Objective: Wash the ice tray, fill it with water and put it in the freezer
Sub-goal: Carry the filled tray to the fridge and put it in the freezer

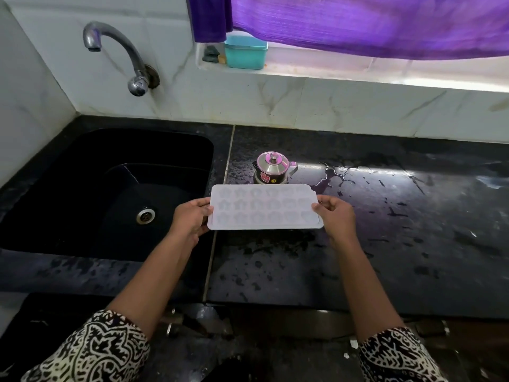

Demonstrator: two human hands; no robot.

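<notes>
A pale white ice tray [264, 208] with several star-shaped moulds is held level above the black counter, just right of the sink. My left hand [191, 219] grips its left short edge, thumb on top. My right hand [334, 216] grips its right short edge the same way. I cannot tell whether the moulds hold water. The black sink [82, 172] lies to the left, and its metal tap [115, 48] on the wall shows no running water.
A small steel lidded pot [272, 168] stands on the counter just behind the tray. The black counter [399, 216] is wet with splashes. A teal box [245, 52] sits on the window ledge under a purple curtain [358, 20].
</notes>
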